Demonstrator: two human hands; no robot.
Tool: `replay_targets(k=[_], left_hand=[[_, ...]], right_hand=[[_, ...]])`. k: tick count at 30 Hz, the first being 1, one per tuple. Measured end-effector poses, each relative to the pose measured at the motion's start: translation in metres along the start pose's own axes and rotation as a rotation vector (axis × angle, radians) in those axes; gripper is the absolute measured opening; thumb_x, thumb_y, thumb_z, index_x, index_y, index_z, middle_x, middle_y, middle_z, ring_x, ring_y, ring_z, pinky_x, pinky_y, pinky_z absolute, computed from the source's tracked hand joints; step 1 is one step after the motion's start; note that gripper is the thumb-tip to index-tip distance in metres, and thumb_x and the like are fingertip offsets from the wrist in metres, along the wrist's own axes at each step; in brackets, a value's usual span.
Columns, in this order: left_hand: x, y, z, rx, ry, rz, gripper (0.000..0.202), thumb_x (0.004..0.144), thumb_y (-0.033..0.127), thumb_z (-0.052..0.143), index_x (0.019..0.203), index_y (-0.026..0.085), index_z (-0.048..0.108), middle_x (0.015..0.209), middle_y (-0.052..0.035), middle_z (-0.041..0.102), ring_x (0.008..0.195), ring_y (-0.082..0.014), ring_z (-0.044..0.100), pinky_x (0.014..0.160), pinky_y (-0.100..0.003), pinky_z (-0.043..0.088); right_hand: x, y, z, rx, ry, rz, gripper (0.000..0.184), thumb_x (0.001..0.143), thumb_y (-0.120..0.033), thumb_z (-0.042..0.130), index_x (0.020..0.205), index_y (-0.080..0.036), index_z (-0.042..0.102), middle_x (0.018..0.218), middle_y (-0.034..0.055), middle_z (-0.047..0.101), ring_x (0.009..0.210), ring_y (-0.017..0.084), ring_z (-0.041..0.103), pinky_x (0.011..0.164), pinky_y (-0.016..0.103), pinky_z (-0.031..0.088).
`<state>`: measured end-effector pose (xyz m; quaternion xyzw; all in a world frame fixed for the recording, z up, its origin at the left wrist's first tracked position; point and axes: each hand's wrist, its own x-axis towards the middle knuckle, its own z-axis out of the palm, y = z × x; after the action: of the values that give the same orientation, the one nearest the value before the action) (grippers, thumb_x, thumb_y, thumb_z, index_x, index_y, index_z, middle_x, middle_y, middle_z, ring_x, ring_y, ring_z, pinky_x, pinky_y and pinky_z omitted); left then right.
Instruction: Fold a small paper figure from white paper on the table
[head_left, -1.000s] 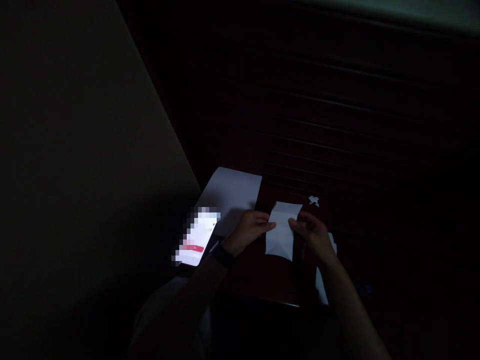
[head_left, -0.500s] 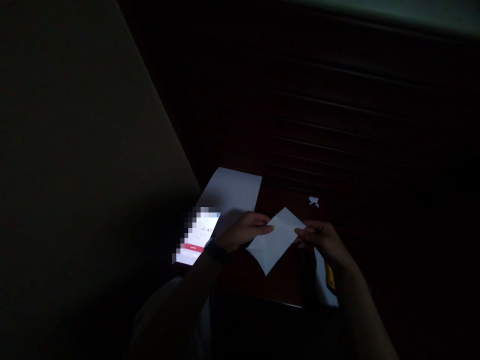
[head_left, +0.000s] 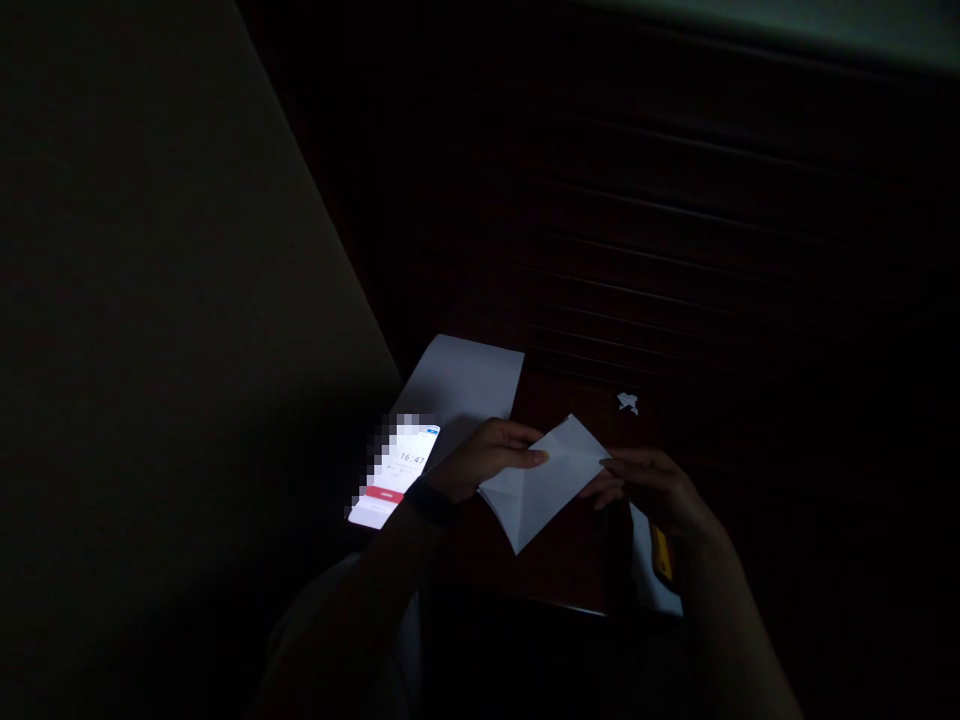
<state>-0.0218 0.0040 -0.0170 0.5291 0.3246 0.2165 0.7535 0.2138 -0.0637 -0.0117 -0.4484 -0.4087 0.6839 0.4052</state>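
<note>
A folded sheet of white paper (head_left: 551,480) is held above the dark table, with creases across its face. My left hand (head_left: 491,458) grips its left edge, thumb on top and fingers underneath. At the right corner, my right hand (head_left: 649,485) has the paper between thumb and fingers; part of that grasp is in shadow. A dark band circles my left wrist. Behind my left hand lies a larger white sheet (head_left: 472,375), partly covered by my forearm and a lit phone.
The lit phone (head_left: 390,480) rests at the left. Small white paper scraps (head_left: 628,403) lie toward the back. Beside my right forearm is a yellow and black object (head_left: 661,555) on something white. A wall (head_left: 187,250) rises at the left; the surroundings are very dark.
The folded paper has shifted slightly left and toward me, its creases showing more plainly. My right hand's fingers have straightened and its grip has moved to the corner.
</note>
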Motion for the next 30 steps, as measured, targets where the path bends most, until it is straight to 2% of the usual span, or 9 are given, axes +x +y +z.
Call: replay_targets(k=[11, 15, 18, 23, 27, 30], left_hand=[[-0.003, 0.002, 0.000, -0.004, 0.002, -0.003, 0.034, 0.070, 0.030, 0.064, 0.103, 0.018, 0.065, 0.091, -0.0086, 0.068, 0.074, -0.0190, 0.063, 0.062, -0.028, 0.044], [-0.002, 0.002, -0.001, -0.012, 0.011, 0.006, 0.032, 0.070, 0.030, 0.064, 0.100, 0.018, 0.066, 0.089, -0.0084, 0.068, 0.072, -0.0186, 0.063, 0.063, -0.029, 0.044], [-0.001, 0.002, 0.001, 0.009, 0.010, 0.012, 0.033, 0.069, 0.030, 0.065, 0.100, 0.018, 0.066, 0.090, -0.0084, 0.068, 0.073, -0.0186, 0.063, 0.063, -0.029, 0.044], [-0.002, 0.003, 0.003, 0.033, -0.019, -0.007, 0.041, 0.069, 0.031, 0.066, 0.108, 0.017, 0.062, 0.092, -0.0096, 0.068, 0.073, -0.0189, 0.062, 0.060, -0.028, 0.044], [-0.003, 0.005, 0.003, 0.016, -0.032, 0.018, 0.044, 0.069, 0.028, 0.066, 0.112, 0.019, 0.059, 0.091, -0.0092, 0.068, 0.071, -0.0183, 0.062, 0.060, -0.028, 0.043], [-0.003, 0.005, 0.003, -0.027, -0.049, 0.032, 0.035, 0.070, 0.025, 0.064, 0.105, 0.019, 0.064, 0.092, -0.0084, 0.068, 0.076, -0.0176, 0.061, 0.066, -0.028, 0.043]], right_hand=[[-0.005, -0.005, -0.001, 0.026, -0.019, 0.006, 0.030, 0.074, -0.032, 0.057, 0.096, -0.014, 0.067, 0.088, 0.0156, 0.069, 0.083, 0.031, 0.064, 0.069, 0.044, 0.049], [-0.005, -0.008, -0.001, 0.029, 0.009, -0.010, 0.042, 0.074, -0.038, 0.055, 0.108, -0.014, 0.062, 0.092, 0.0160, 0.068, 0.082, 0.031, 0.064, 0.068, 0.045, 0.049], [-0.002, -0.005, 0.005, -0.046, 0.055, -0.030, 0.048, 0.075, -0.037, 0.058, 0.117, -0.015, 0.056, 0.089, 0.0131, 0.068, 0.078, 0.027, 0.065, 0.067, 0.041, 0.050], [0.004, 0.004, 0.013, -0.146, 0.055, -0.045, 0.039, 0.073, -0.034, 0.064, 0.108, -0.017, 0.063, 0.081, 0.0065, 0.069, 0.062, 0.018, 0.063, 0.060, 0.031, 0.050], [0.003, 0.006, 0.009, -0.113, 0.083, -0.050, 0.040, 0.071, -0.034, 0.065, 0.109, -0.020, 0.062, 0.084, 0.0062, 0.069, 0.059, 0.018, 0.064, 0.059, 0.034, 0.050], [0.000, 0.004, 0.006, -0.071, 0.054, -0.059, 0.030, 0.070, -0.030, 0.065, 0.097, -0.019, 0.069, 0.085, 0.0079, 0.070, 0.061, 0.021, 0.065, 0.063, 0.038, 0.050]])
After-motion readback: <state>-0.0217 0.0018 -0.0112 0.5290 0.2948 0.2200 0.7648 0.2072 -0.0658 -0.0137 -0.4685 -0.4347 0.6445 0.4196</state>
